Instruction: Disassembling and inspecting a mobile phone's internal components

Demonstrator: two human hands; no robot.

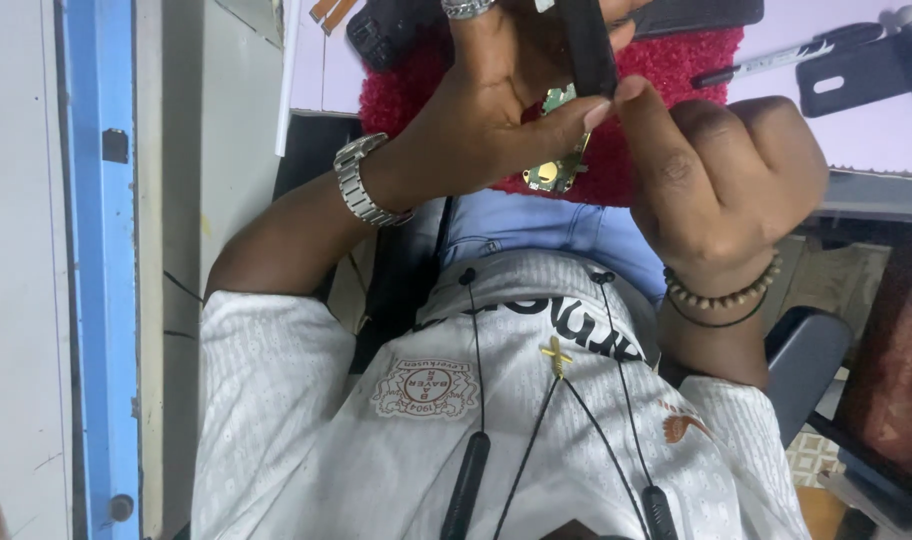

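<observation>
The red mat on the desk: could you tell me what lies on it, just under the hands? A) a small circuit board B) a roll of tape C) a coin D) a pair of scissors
A: a small green and gold circuit board lies on the red mat, below the left hand and the right hand, which grip a black bar.

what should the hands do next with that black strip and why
Probably steady the black strip first: both the left hand and right hand pinch its lower end above the small circuit board on the red cloth.
</observation>
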